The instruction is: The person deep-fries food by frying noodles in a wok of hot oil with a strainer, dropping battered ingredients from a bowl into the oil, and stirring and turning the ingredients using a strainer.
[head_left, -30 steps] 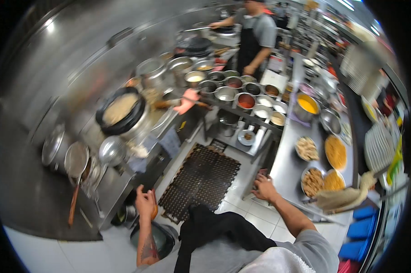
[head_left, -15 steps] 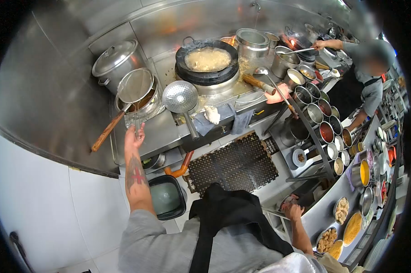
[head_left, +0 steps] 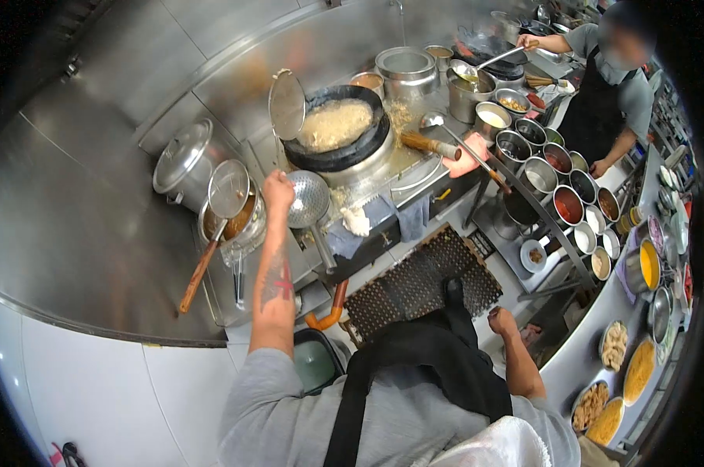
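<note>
My left hand point(head_left: 278, 191) is closed round the handle of a round mesh strainer point(head_left: 287, 105), held upright at the left edge of the wok point(head_left: 348, 152). Pale, foamy food or liquid point(head_left: 336, 124) fills the wok. Just right of my left hand lies a perforated ladle point(head_left: 308, 200). A second mesh strainer point(head_left: 229, 189) with a wooden handle rests over a pot of brown contents point(head_left: 254, 226). My right hand point(head_left: 502, 321) hangs low beside my body, fingers curled; what it holds, if anything, cannot be made out.
A lidded pot point(head_left: 182, 160) stands at the back left. Past the wok, a co-worker point(head_left: 601, 109) holds a ladle point(head_left: 465, 71) over a tall pot. Sauce pots point(head_left: 568, 204) line a rack at right, beside a steel counter point(head_left: 572, 342) with food bowls. A perforated mat point(head_left: 414, 284) covers the floor.
My left hand has moved up and right, raising a mesh strainer to the wok's edge. My right hand has drawn in toward my body. The co-worker's ladle has moved over the tall pot.
</note>
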Tool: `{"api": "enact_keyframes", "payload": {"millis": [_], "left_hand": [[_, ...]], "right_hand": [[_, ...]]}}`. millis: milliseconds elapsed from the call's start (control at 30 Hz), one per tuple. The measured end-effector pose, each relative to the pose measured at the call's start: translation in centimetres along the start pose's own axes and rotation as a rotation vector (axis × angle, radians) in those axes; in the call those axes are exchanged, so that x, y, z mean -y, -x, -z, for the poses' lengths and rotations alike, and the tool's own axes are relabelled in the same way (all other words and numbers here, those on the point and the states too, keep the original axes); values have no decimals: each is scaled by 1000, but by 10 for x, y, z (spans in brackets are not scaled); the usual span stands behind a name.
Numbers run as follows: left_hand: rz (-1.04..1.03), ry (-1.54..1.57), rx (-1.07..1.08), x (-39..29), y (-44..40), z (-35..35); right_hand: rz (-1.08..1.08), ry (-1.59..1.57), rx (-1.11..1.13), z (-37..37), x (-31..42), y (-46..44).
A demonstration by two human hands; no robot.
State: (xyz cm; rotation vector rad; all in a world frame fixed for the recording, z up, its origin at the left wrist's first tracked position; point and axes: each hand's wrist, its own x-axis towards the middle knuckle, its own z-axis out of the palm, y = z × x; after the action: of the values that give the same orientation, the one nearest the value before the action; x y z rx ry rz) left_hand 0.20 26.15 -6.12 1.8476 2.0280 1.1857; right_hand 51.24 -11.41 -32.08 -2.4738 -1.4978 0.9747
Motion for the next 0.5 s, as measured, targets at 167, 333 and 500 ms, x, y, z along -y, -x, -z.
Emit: {"api": "enact_keyframes", "payload": {"millis": [167,333,500], "left_hand": [[-555,-943,469,18,-58,-102],[98,-72,192,48,-162,-162],[37,-393,85,-97,-82,-121]], "right_hand": [[-46,-17,18,7,-29,-39],[-51,-58,26,38,-62,-74],[50,59,118,51,-108,-114]]}}
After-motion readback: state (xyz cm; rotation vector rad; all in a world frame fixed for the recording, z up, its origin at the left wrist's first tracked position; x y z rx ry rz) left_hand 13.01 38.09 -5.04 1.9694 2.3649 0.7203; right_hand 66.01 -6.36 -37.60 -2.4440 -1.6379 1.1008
